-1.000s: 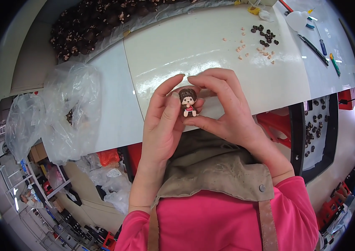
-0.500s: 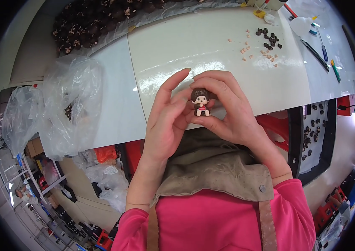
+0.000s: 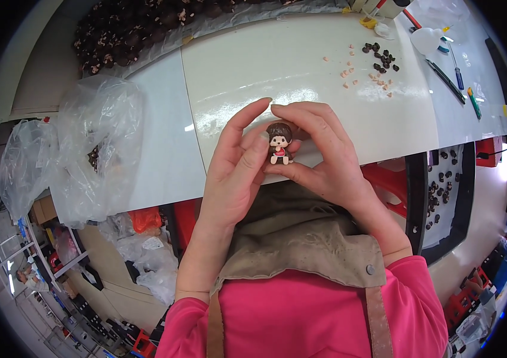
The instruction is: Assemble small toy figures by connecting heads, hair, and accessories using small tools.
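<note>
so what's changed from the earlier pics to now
The figurine moved right, away from the left hand's thumb, then partly back left; that thumb is beside it again. The right hand stays curled around it, and the dark bits lie as before.

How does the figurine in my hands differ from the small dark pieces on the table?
The figurine is brown with a pale face and a red patch; the dark pieces look plainly dark. The figurine is bigger than any of the dark pieces. The figurine is held between the left hand and right hand, while the dark pieces lie on the white table. Both show dark colouring.
</note>
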Demonstrator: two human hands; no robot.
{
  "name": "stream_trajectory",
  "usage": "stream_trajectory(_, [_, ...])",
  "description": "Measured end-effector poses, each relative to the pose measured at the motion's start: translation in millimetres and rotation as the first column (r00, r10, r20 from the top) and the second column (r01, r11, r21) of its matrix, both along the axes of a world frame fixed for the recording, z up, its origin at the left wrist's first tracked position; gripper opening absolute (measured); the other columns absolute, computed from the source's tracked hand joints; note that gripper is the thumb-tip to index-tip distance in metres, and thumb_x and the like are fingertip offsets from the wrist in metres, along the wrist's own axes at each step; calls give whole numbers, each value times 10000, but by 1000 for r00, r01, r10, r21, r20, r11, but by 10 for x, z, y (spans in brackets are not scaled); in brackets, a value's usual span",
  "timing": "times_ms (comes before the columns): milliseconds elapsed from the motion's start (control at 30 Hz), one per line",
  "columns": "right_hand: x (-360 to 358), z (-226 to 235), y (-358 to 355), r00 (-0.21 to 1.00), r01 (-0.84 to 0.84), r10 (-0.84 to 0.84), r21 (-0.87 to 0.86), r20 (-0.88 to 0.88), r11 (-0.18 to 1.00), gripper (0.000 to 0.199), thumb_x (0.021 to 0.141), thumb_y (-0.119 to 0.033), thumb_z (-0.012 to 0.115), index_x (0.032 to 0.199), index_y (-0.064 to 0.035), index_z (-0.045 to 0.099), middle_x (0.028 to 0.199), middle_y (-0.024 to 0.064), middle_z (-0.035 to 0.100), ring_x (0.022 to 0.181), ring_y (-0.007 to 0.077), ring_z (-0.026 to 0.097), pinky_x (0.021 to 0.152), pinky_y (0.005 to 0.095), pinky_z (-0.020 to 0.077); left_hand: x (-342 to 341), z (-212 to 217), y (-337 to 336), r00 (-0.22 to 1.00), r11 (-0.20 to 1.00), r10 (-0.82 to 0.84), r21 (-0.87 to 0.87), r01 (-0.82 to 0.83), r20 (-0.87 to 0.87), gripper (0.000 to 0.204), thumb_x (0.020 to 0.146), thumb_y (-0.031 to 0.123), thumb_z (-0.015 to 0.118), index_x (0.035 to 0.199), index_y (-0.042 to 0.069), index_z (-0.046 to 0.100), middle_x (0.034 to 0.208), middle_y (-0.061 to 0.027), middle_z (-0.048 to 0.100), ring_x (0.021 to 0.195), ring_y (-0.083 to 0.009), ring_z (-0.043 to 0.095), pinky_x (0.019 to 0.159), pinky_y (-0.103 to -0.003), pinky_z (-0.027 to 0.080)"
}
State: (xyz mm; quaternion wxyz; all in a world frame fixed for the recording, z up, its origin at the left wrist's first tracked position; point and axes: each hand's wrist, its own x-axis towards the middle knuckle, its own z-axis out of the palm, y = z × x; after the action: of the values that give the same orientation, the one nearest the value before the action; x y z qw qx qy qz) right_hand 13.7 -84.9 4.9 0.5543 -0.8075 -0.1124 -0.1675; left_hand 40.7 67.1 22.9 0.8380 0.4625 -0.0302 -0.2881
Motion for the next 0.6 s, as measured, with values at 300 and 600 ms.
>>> stream_trajectory(300, [4, -9, -3, 1000, -4, 4, 21, 19, 1000, 557, 609, -51, 799, 1104, -59, 544, 1109, 103, 564, 1039, 268, 548, 839, 344, 486, -8, -11, 3, 1000, 1000, 8, -18, -8, -5, 435, 977, 168, 384, 1384, 46, 287, 1132, -178, 566, 996, -219, 603, 885, -341, 498])
stream_trajectory(600, [1, -9, -43, 999, -24, 23, 32, 36, 999, 530, 609, -25, 788, 1086, -54, 558, 1102, 114, 556, 1017, 267, 553, 812, 334, 496, -48, 85, -31, 1000, 995, 24, 94, -23, -7, 455, 998, 258, 302, 1373, 2, 272, 1112, -170, 566, 992, -244, 597, 851, -348, 508])
